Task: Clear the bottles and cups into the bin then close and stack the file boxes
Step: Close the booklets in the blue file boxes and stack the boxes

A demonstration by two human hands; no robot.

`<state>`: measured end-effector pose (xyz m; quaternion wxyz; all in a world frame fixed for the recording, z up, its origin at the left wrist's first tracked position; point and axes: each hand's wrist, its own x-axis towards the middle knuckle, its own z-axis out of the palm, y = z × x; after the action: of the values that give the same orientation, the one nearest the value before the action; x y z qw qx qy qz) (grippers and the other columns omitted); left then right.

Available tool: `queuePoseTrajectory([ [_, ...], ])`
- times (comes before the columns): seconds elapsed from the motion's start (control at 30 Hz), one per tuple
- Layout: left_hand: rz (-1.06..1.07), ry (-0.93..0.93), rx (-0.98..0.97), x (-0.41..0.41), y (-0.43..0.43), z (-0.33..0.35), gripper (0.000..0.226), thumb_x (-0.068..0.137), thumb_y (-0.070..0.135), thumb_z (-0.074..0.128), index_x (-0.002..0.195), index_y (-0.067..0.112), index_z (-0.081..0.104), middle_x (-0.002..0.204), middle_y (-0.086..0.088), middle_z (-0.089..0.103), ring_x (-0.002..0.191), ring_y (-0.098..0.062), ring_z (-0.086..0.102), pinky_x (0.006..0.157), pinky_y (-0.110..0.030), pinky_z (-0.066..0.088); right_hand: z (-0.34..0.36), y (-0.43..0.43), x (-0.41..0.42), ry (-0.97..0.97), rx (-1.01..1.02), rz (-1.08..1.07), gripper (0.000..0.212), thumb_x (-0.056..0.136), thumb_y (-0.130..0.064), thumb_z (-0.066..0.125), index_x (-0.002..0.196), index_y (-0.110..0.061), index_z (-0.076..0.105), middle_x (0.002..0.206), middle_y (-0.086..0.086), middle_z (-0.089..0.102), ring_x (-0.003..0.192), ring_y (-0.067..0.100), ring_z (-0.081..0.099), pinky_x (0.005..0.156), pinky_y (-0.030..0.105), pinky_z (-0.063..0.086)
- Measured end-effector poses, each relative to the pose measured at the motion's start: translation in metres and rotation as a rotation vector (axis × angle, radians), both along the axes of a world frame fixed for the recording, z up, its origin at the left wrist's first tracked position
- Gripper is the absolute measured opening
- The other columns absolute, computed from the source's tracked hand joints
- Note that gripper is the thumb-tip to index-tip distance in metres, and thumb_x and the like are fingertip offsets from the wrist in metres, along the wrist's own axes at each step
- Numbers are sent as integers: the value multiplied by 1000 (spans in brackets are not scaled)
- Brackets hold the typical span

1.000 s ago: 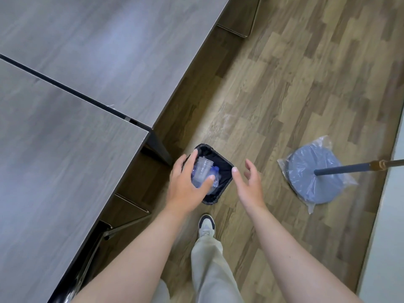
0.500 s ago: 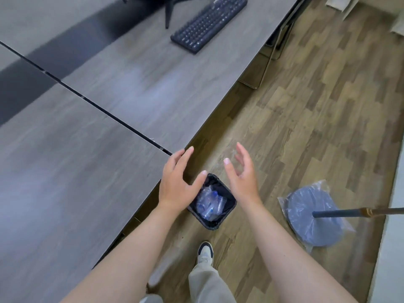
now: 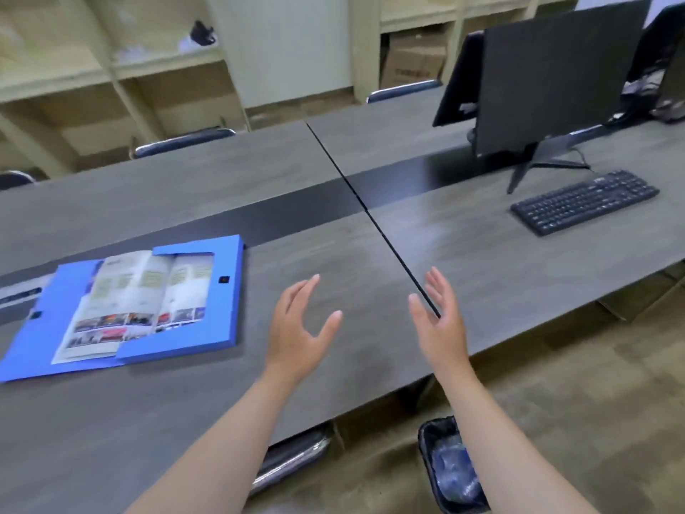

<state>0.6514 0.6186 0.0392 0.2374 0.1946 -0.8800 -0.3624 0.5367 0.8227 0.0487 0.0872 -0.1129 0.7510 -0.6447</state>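
A blue file box (image 3: 222,313) lies open on the grey table (image 3: 333,254) at the left, with printed brochures showing inside it. My left hand (image 3: 296,328) hovers over the table to the right of the box, fingers spread, holding nothing. My right hand (image 3: 439,320) hangs over the seam between the two tabletops, also empty with fingers apart. The black bin (image 3: 432,443) stands on the floor at the lower right, partly behind my right forearm, with clear plastic bottles (image 3: 454,473) inside it.
A black keyboard (image 3: 583,202) and a monitor (image 3: 556,72) stand on the right tabletop. Chair backs (image 3: 185,139) line the table's far side, before shelves with cardboard boxes (image 3: 413,61). A chair seat (image 3: 293,458) is tucked under the near edge.
The view has swung up from the bin on the floor to the tabletop. My left hand let go of the clear cup over the bin; both hands have risen, empty, above the table.
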Motion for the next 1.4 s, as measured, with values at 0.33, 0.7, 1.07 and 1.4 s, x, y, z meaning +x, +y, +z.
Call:
queuePoseTrajectory([
  [0.33,453,91,-42,239,-156,36,71,81,65,58,145,35,50,146,12,48,135,11,34,100,3,21,36,-196,135,89,-45,339,53,97,-21,63,140,-40,40,143,-16,49,132,6,48,109,39,45],
  [0.7,774,183,-55,478,-262,77,69,80,62,59,141,29,55,132,10,52,123,-1,47,101,-19,36,82,-372,305,121,-48,614,57,96,-29,63,148,-32,41,147,-18,48,129,0,47,105,36,45],
  [1.07,795,121,54,481,-303,44,63,80,63,59,136,34,58,130,15,53,124,-3,50,100,-21,38,46,-404,283,186,150,618,62,94,-37,66,150,-30,40,151,-15,44,137,7,42,107,36,43],
  [1.4,711,-95,275,341,-384,6,40,90,42,71,127,31,64,131,15,58,125,-7,52,103,-28,41,-67,-417,157,293,739,446,70,89,-51,65,145,-16,45,151,5,47,140,31,38,109,48,38],
])
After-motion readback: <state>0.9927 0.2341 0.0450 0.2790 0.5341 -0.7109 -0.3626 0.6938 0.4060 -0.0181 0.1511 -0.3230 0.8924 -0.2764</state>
